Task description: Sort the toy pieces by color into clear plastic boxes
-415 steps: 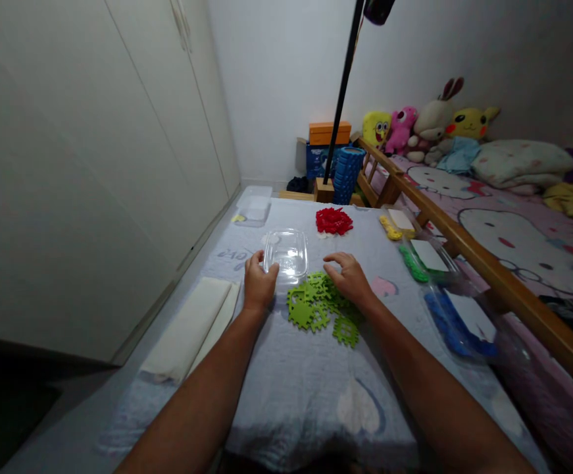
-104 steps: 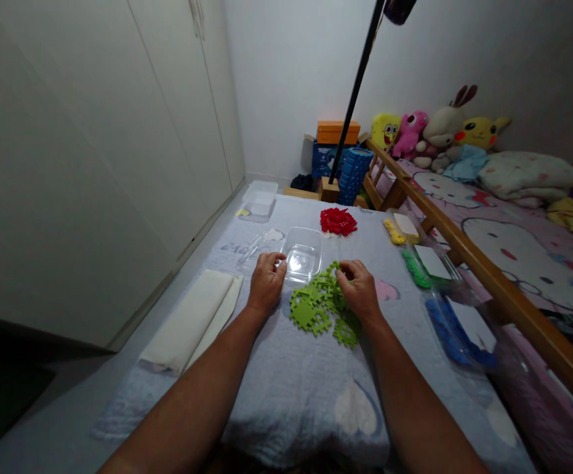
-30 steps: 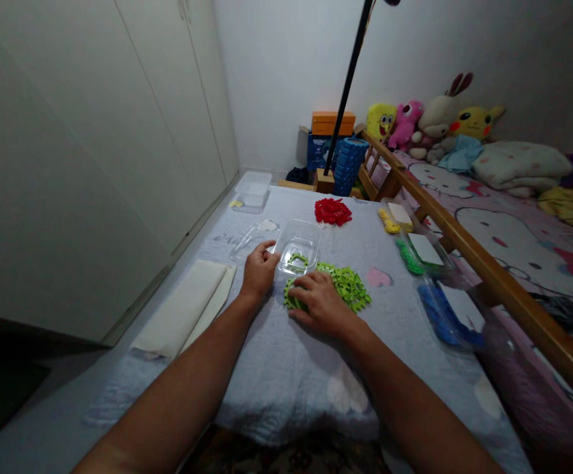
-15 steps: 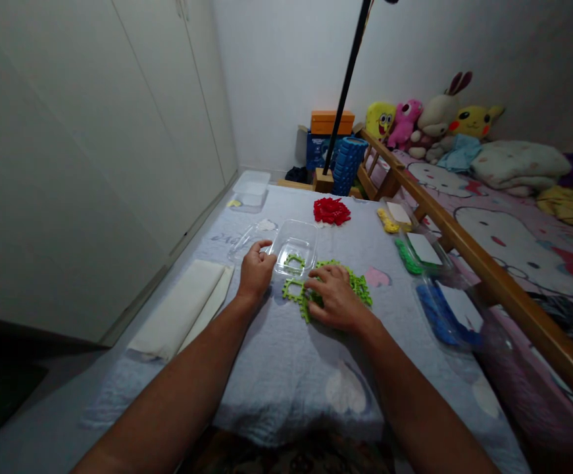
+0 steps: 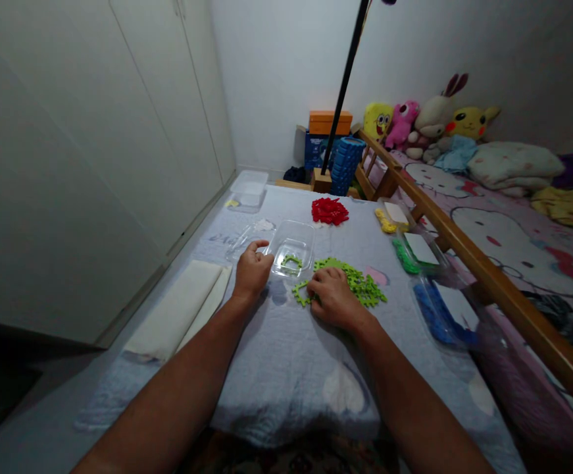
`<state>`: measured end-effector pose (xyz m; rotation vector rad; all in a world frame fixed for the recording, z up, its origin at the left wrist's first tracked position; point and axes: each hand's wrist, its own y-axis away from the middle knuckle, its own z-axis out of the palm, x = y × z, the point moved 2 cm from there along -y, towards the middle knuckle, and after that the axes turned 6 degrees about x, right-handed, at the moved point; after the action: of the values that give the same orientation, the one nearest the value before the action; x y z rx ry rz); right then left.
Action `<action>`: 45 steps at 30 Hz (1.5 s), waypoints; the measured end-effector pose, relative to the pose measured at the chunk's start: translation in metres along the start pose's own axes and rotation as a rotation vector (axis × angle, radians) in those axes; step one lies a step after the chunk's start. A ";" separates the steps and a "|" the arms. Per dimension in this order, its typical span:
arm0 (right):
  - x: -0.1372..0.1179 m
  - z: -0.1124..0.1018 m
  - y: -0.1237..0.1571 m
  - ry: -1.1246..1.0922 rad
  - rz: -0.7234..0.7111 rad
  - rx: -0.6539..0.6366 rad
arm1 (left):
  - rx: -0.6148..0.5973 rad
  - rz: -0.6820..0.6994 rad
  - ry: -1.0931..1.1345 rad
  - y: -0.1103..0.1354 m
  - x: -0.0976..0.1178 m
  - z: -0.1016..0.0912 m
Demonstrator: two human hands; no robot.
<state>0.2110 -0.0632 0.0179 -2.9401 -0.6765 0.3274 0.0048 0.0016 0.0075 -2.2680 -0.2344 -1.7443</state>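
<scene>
My left hand [image 5: 253,271] is closed at the near left edge of a clear plastic container [image 5: 293,232], its fingers curled against the rim. One green piece [image 5: 291,262] with notched edges lies inside that container. My right hand [image 5: 333,294] rests at the left side of a pile of bright green notched plastic pieces [image 5: 365,288]. Its fingers are bent together on a square, open-centred green piece [image 5: 298,293], which pokes out to the left of them. The fingertips are partly hidden. A clear lid [image 5: 245,241] lies flat left of the container.
Red pieces [image 5: 329,211] form a heap farther back. Along the right edge stand boxes of yellow [image 5: 385,222], green [image 5: 405,257] and blue pieces [image 5: 437,313], beside a wooden bed rail [image 5: 444,230]. Folded cloth [image 5: 175,309] lies left; a clear box [image 5: 249,189] stands back left.
My right hand's fingers have drawn together on the green piece. The green pile has spread to the right and the square piece has shifted slightly right. My left hand stays at the container.
</scene>
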 end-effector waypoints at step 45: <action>-0.009 -0.047 -0.078 0.082 0.108 -0.087 | -0.061 0.034 -0.044 -0.009 -0.003 -0.001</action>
<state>0.1816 -0.0001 0.0769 -3.0604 -0.5361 0.1902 0.0006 0.0097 0.0058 -2.3410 -0.1525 -1.7093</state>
